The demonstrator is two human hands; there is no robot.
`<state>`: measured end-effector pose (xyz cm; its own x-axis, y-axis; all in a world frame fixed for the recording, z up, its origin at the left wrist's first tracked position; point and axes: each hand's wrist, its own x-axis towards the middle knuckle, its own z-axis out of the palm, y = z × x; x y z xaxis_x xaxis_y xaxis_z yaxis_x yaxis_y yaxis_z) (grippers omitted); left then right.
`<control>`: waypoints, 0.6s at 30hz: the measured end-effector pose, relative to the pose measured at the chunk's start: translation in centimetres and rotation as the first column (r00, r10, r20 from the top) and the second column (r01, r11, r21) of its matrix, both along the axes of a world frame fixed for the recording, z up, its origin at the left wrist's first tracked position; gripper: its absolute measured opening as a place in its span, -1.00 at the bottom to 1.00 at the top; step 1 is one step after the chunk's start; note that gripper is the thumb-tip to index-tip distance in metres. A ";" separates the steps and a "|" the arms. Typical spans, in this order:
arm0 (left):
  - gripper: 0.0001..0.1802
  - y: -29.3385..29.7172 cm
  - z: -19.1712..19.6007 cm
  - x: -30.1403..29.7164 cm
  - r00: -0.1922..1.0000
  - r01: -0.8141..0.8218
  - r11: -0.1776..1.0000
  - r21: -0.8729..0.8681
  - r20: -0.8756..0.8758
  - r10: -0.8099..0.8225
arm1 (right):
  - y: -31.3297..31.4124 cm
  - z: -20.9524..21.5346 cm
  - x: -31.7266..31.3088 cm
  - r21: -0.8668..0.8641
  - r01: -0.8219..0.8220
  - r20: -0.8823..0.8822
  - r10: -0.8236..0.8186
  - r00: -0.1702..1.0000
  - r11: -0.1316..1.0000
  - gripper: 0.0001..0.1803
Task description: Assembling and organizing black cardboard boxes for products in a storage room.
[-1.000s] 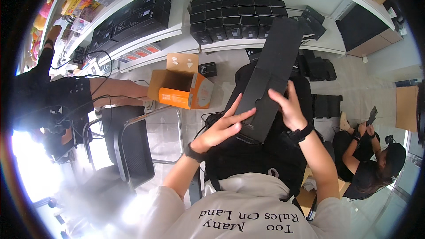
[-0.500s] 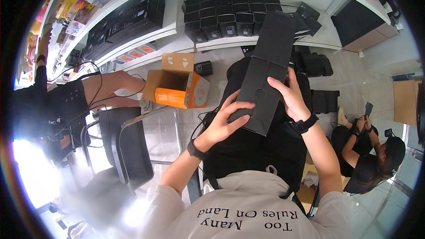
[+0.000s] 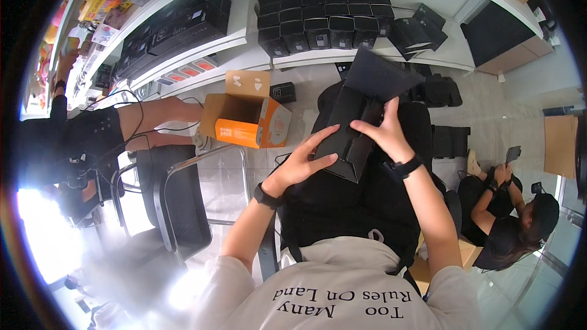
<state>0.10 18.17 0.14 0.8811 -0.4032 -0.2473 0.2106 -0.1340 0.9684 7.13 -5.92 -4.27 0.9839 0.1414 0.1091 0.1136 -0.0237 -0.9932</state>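
Note:
Above my lap is a black cardboard box, partly folded, its side walls raised and a wide lid panel standing out at its far end. My left hand grips the near left edge, thumb and fingers apart on the wall. On the other side, my right hand holds the right wall, its thumb pressed on a flap and its fingers toward the lid. The inside of the box is mostly hidden by flaps and fingers.
An open orange carton stands on the floor, left of my knees, near a small black box. Rows of black boxes fill the shelf ahead. A chair is at left. One person reaches toward shelves; another sits at right holding a black piece.
The long black panel has bent at its crease, so the lid now angles away from the box body. The right wall has opened up. My right hand has shifted slightly left.

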 end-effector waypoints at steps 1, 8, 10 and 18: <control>-0.31 0.1 -0.2 -0.1 1.000 0.015 0.999 0.030 -0.017 -0.015 | 0.9 -0.9 -0.1 -0.169 0.063 0.121 -0.043 0.992 0.984 0.13; -0.32 1.4 -2.4 -0.2 0.973 -0.124 0.983 -0.139 -0.211 0.093 | 0.7 -0.2 -1.2 -0.430 -0.073 0.331 0.232 0.915 0.900 -0.12; -0.31 1.6 -2.8 -0.3 0.998 -0.064 0.998 -0.020 -0.008 0.064 | 0.4 1.3 -2.7 -0.395 -0.251 0.239 0.363 0.901 0.883 0.03; -0.39 1.7 -2.2 0.1 0.996 0.071 0.995 0.071 0.056 -0.075 | 1.2 4.1 -5.9 -0.404 -0.230 0.191 0.328 0.925 0.885 0.05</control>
